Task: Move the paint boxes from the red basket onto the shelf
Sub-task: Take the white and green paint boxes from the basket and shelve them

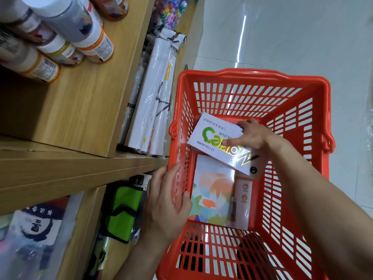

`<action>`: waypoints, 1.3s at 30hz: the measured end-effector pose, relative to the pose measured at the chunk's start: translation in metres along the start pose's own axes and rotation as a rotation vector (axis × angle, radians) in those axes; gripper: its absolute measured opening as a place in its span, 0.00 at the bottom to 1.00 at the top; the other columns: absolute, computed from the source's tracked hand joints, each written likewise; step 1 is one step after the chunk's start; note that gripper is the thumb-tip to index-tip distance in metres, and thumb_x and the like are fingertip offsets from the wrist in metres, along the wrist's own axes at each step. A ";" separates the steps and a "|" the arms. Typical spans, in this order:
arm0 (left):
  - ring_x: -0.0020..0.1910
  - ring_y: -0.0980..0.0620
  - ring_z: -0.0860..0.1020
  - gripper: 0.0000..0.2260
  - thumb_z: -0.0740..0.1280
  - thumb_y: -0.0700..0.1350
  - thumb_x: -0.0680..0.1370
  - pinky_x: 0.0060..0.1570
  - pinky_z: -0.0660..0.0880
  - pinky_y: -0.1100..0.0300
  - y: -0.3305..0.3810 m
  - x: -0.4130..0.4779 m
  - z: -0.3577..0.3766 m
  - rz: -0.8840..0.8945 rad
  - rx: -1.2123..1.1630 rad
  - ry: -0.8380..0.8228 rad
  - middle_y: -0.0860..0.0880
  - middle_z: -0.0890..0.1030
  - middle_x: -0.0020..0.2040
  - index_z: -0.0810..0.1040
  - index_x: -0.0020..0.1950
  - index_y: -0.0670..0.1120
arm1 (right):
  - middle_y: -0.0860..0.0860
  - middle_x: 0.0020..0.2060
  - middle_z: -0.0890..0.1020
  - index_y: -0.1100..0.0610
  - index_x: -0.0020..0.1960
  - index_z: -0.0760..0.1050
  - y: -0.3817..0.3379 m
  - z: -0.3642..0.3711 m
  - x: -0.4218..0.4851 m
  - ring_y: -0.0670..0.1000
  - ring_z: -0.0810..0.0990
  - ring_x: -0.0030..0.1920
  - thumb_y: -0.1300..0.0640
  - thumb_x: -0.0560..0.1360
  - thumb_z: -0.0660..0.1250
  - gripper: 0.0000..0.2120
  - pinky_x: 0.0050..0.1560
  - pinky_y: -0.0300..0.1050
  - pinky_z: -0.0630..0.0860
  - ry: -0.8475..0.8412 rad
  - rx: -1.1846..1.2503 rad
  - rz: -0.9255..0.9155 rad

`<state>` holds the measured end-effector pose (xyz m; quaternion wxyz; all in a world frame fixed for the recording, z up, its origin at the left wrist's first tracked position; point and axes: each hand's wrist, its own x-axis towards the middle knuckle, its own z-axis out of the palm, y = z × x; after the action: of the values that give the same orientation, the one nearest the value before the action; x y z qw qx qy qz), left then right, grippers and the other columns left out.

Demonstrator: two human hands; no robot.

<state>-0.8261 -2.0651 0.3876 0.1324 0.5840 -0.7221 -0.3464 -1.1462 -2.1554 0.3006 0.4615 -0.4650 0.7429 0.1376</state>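
A red plastic basket [256, 77] stands on the floor beside a wooden shelf unit [84, 110]. Inside it, my right hand [252, 136] grips a white paint box [212, 136] with green and gold lettering, tilted above the basket floor. Under that box lies a second box [218, 201] with pastel colour patches, flat on the basket bottom. My left hand [165, 205] clasps the basket's left wall, fingers over the rim.
Paint jars [66, 35] with white lids stand on the upper shelf at left. Wrapped white rolls [153, 98] lie on the shelf behind the basket. A green and black bag [123, 211] and wrapped goods sit on the lower shelf. Grey tiled floor [302, 33] lies at right.
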 end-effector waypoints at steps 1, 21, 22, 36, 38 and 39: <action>0.63 0.62 0.68 0.27 0.62 0.55 0.75 0.57 0.70 0.64 0.000 0.001 0.000 0.009 0.004 0.007 0.59 0.65 0.67 0.64 0.75 0.60 | 0.52 0.65 0.69 0.49 0.76 0.68 0.001 0.002 0.000 0.62 0.74 0.69 0.15 0.47 0.62 0.64 0.71 0.62 0.68 0.006 0.007 -0.002; 0.63 0.55 0.72 0.27 0.64 0.53 0.74 0.60 0.78 0.45 0.001 0.001 -0.002 0.030 0.000 0.037 0.55 0.68 0.67 0.65 0.73 0.62 | 0.60 0.70 0.71 0.50 0.78 0.59 -0.008 0.012 -0.039 0.64 0.67 0.73 0.17 0.48 0.65 0.66 0.73 0.69 0.58 0.105 -0.218 -0.092; 0.63 0.54 0.72 0.27 0.64 0.53 0.74 0.59 0.78 0.45 0.001 0.001 -0.002 0.025 0.001 0.032 0.55 0.68 0.66 0.66 0.73 0.61 | 0.60 0.70 0.72 0.52 0.77 0.59 -0.010 0.017 -0.045 0.64 0.69 0.72 0.17 0.49 0.65 0.66 0.73 0.69 0.59 0.123 -0.275 -0.111; 0.62 0.57 0.71 0.28 0.63 0.55 0.75 0.57 0.77 0.54 -0.005 -0.003 0.001 0.026 0.031 0.018 0.55 0.68 0.67 0.63 0.76 0.60 | 0.59 0.62 0.76 0.53 0.75 0.58 -0.012 0.060 -0.080 0.63 0.77 0.62 0.21 0.54 0.68 0.59 0.63 0.63 0.74 0.382 -0.273 -0.142; 0.61 0.59 0.70 0.28 0.63 0.55 0.75 0.57 0.74 0.57 -0.005 -0.004 0.001 0.036 0.044 0.027 0.54 0.69 0.66 0.64 0.76 0.58 | 0.59 0.62 0.75 0.53 0.75 0.57 -0.007 0.060 -0.088 0.62 0.77 0.62 0.22 0.55 0.69 0.58 0.63 0.62 0.74 0.388 -0.205 -0.133; 0.61 0.61 0.69 0.28 0.63 0.55 0.75 0.57 0.73 0.58 -0.005 -0.005 0.001 0.042 0.051 0.032 0.54 0.69 0.66 0.64 0.76 0.58 | 0.58 0.62 0.75 0.52 0.75 0.57 -0.004 0.060 -0.093 0.62 0.77 0.61 0.23 0.55 0.70 0.58 0.62 0.61 0.75 0.393 -0.160 -0.131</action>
<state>-0.8216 -2.0608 0.3842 0.1360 0.5774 -0.7406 -0.3157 -1.0959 -2.0673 0.3446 0.2776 -0.5655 0.7733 0.0726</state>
